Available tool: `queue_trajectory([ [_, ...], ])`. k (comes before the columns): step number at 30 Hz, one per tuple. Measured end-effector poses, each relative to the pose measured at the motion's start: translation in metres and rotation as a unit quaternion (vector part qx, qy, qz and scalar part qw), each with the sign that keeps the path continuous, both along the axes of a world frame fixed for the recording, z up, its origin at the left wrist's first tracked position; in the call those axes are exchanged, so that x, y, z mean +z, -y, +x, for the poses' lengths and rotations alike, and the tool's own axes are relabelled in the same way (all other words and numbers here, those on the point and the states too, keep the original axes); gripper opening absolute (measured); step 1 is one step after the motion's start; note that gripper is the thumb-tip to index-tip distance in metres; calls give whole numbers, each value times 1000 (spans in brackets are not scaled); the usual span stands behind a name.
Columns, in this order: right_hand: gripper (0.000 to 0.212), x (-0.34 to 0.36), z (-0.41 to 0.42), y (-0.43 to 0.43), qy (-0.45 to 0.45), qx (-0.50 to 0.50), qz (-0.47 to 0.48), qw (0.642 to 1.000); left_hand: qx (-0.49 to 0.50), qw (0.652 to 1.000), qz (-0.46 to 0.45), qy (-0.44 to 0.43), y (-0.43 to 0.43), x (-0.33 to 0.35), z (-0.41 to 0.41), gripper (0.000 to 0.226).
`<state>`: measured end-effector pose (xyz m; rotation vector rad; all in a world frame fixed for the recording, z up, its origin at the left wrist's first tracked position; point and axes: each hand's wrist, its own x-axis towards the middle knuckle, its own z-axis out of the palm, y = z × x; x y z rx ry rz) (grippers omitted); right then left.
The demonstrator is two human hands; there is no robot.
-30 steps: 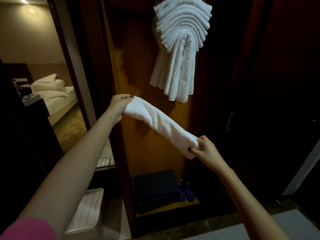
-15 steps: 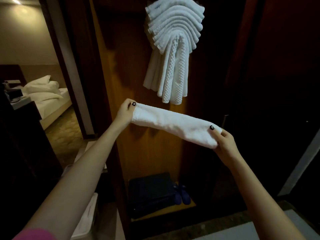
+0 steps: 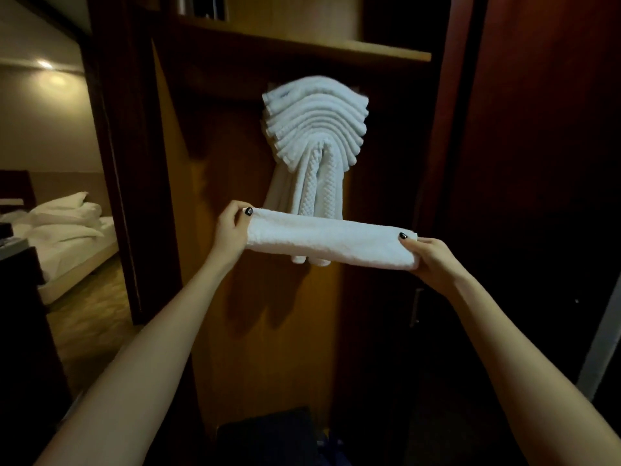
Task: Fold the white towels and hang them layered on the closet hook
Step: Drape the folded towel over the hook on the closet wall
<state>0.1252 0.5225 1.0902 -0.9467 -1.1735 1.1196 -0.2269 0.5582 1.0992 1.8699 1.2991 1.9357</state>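
Observation:
A folded white towel [image 3: 331,238], a long narrow strip, is stretched almost level in front of the open closet. My left hand [image 3: 232,228] pinches its left end and my right hand [image 3: 428,255] grips its right end, thumbs on top. Behind and above it, several white towels [image 3: 314,129] hang layered in an arch over the closet hook, their ends dangling down behind the held strip. The hook itself is hidden under the stack.
A wooden shelf [image 3: 336,50] runs just above the hung towels. A dark bag [image 3: 268,435] sits on the closet floor. A dark closet door [image 3: 537,163] stands to the right. Through the doorway at left is a bed with white pillows [image 3: 67,216].
Both hands have raised the folded towel and levelled it; the right end came up most. The view tilted up, bringing the shelf into sight and the strip in front of the hanging ends.

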Motion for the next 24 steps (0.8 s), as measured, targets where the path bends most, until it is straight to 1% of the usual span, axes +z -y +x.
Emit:
queue_trajectory([
  [2, 24, 23, 7, -20, 29, 8, 4, 1000, 6, 1000, 23, -11, -19, 24, 2, 13],
  [5, 19, 61, 10, -56, 56, -6, 41, 998, 20, 997, 64, -27, -53, 61, 2, 15],
  [7, 21, 88, 9, -81, 72, -10, 80, 994, 18, 995, 97, -20, -73, 87, 0, 15],
  [9, 19, 115, 7, -104, 73, -14, 116, 990, -4, 993, 116, -2, -90, 110, -1, 19],
  [11, 16, 137, 2, -125, 63, -26, 149, 987, -48, 993, 105, 23, -106, 127, -1, 25],
  [13, 13, 156, 0, -147, 45, -46, 190, 980, -110, 989, 82, 59, -122, 143, -3, 26],
  [16, 34, 175, 1, -178, 22, -40, 269, 962, -205, 972, 47, 104, -145, 165, -6, 25],
  [17, 37, 181, 1, -187, 24, -28, 292, 956, -232, 965, 39, 116, -152, 171, -8, 25],
  [19, 35, 192, 0, -204, 35, -27, 312, 949, -278, 951, 23, 136, -166, 182, -12, 25],
  [20, 34, 197, 0, -212, 38, -29, 313, 948, -296, 945, 13, 140, -172, 186, -14, 25],
  [22, 38, 206, 1, -231, 26, -13, 312, 950, -314, 940, -10, 132, -184, 194, -20, 24],
  [24, 40, 214, 4, -247, 14, 17, 310, 950, -297, 950, -34, 93, -190, 203, -27, 23],
])
